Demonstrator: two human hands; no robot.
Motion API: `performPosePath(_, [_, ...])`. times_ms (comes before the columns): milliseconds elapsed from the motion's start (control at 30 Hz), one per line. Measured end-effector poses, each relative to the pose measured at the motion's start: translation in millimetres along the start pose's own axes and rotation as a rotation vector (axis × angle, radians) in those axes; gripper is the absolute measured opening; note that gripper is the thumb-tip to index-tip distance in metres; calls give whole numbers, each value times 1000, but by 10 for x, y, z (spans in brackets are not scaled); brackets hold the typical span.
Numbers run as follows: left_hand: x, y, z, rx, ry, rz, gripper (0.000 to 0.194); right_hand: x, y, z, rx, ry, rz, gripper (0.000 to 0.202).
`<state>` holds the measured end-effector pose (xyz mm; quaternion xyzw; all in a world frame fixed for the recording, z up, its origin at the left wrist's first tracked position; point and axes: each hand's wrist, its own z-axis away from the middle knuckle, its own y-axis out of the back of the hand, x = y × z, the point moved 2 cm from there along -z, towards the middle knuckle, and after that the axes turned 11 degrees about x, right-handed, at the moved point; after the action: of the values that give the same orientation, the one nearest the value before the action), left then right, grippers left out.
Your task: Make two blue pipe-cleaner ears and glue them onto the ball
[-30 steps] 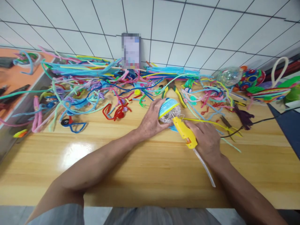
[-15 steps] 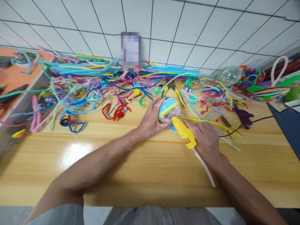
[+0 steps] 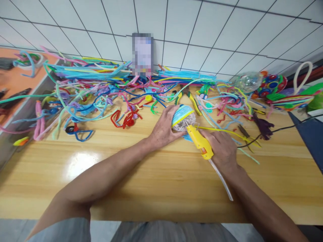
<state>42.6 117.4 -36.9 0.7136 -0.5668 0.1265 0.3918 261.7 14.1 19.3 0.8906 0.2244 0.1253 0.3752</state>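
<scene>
Table: a long, pale, glossy wooden table (image 3: pixel 161 188) runs under everything; with the ball taken as the dial's centre, the wall lies at 12.
Pipe cleaners: a tangled, many-coloured heap of fuzzy pipe cleaners (image 3: pixel 101 104) spreads from 9 towards 11 o'clock.
Right hand: the person's right hand (image 3: pixel 224 148), at 4, is wrapped around the gun's grip; how far the trigger is squeezed cannot be told.
Left hand: the left hand (image 3: pixel 163 129), at 8, is cupped rather than spread, fingers along the ball's far left side and thumb beneath its near edge.
Glue gun: a yellow plastic glue gun (image 3: pixel 200 143) slants in from between 4 and 5, its metal nozzle at the ball near the yellow band; a clear glue stick (image 3: pixel 220 178) trails from its rear. It looks light and rigid; the handle is the place to hold, the nozzle probably hot.
Ball: a round ball, half covered in light-blue fuzzy strands edged in yellow (image 3: pixel 183 114), sits in the left hand, its greyish speckled part bare. It is probably light, soft outside and firmer within; the covered side should give good purchase, while fresh glue could be slippery.
Pliers: yellow-and-black-handled pliers (image 3: pixel 194 104) lie near 1 o'clock.
Yellow strand: a thin yellow fuzzy strand (image 3: pixel 217 129) stretches towards 3.
</scene>
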Motion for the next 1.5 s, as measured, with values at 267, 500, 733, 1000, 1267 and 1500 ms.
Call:
performPosePath(267, [2, 5, 4, 0, 8, 10, 103, 30, 2, -6, 5, -33, 14, 33])
performPosePath(500, [-6, 9, 5, -15, 20, 14, 103, 21, -24, 10, -27, -29, -27, 33])
performPosePath(733, [-7, 6, 2, -4, 7, 8, 100, 4, -24, -3, -32, -1, -6, 31])
performPosePath(1000, [-1, -2, 4, 16, -3, 20, 97, -10, -15, -17, -47, 8, -21, 31])
performPosePath(1267, [-13, -2, 6, 4, 9, 25, 100, -28, -21, -33, -20, 28, -19, 36])
performPosePath(1500, [-9, 4, 4, -11, 18, 26, 101, -48, -19, -46, -31, 29, -17, 32])
